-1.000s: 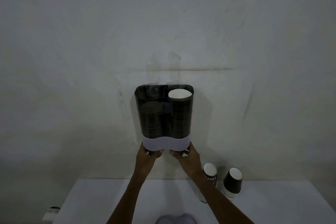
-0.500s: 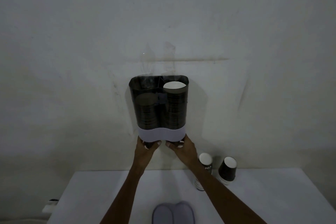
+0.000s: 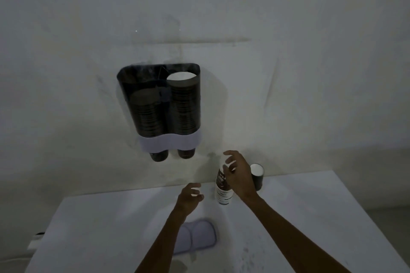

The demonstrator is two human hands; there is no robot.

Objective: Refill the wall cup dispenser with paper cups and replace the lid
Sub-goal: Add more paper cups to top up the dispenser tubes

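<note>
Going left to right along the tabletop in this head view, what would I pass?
Lid → left hand → stack of cups → right hand → single dark cup.

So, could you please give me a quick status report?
Left hand open, empty. Right hand open, reaching at cup stack on table. Dispenser uncovered, lid on table. Nothing blocking.

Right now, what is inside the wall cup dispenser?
The wall cup dispenser holds two stacks of dark paper cups: the left stack lower, the right stack near the open top. The lavender band hides their lower parts.
</note>
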